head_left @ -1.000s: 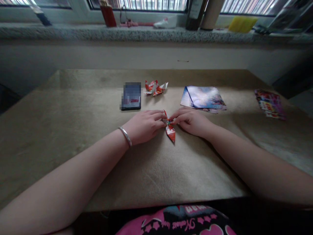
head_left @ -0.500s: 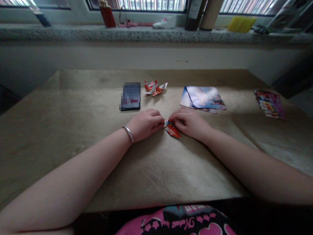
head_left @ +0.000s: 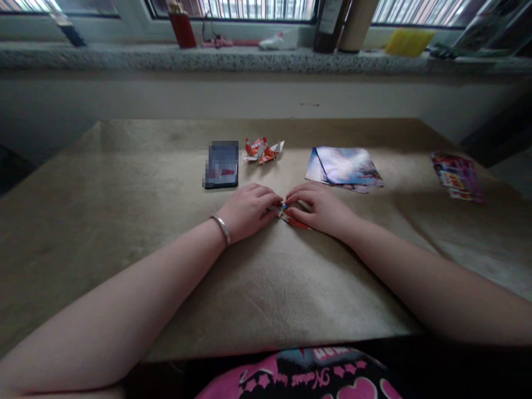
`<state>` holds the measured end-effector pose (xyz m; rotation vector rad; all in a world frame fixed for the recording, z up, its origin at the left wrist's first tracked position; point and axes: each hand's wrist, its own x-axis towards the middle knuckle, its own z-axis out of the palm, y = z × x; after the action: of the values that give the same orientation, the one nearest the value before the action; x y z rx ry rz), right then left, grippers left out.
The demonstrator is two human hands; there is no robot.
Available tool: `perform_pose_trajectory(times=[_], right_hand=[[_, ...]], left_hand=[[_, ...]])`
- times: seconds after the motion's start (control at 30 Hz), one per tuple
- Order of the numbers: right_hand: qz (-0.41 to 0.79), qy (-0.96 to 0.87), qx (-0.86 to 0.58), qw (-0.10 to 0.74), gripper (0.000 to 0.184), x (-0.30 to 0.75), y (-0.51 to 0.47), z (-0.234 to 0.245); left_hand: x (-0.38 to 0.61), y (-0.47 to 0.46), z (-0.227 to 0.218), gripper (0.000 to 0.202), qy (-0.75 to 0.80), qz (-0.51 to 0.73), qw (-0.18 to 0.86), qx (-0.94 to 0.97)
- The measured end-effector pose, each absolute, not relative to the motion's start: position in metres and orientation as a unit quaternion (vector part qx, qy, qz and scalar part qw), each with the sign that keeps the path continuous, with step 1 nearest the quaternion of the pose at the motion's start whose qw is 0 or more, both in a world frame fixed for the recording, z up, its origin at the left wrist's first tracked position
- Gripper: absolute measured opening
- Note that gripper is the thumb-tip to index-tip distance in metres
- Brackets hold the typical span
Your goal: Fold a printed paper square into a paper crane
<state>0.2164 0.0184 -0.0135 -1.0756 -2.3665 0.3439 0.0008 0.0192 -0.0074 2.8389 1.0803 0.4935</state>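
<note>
A small folded piece of orange, printed paper (head_left: 296,221) lies low over the table between my two hands. The fingertips of my left hand (head_left: 251,209) are closed on its left end. From the other side my right hand (head_left: 322,208) pinches it, thumb in front and fingers behind. Part of the paper is hidden under the fingers. Just beyond my hands sits a folded paper figure (head_left: 264,151) in red, orange and white, with pointed tips sticking up.
A dark phone (head_left: 223,164) lies left of the folded figure. Several sheets of blue and pink printed paper (head_left: 349,165) are behind my right hand, and a stack of colourful printed papers (head_left: 457,176) is at the far right. The stone windowsill (head_left: 233,59) holds bottles and a yellow object (head_left: 409,42).
The folded paper has turned slightly between my fingers, and less of its orange end shows. My right thumb has moved left onto it, and the hands are a little closer together.
</note>
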Motion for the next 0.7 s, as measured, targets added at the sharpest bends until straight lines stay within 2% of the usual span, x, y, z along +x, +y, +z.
perform_pose_trajectory(times=[0.3, 0.7], right_hand=[[0.157, -0.858, -0.394, 0.289, 0.011, 0.2157, 0.0178, -0.0169], [0.24, -0.844, -0.373, 0.301, 0.005, 0.2143, 0.019, -0.0165]], left_hand=[[-0.0002, 0.0199, -0.0097, 0.02, 0.339, 0.22, 0.119, 0.907], [-0.0009, 0.0207, -0.0104, 0.013, 0.304, 0.274, 0.158, 0.899]])
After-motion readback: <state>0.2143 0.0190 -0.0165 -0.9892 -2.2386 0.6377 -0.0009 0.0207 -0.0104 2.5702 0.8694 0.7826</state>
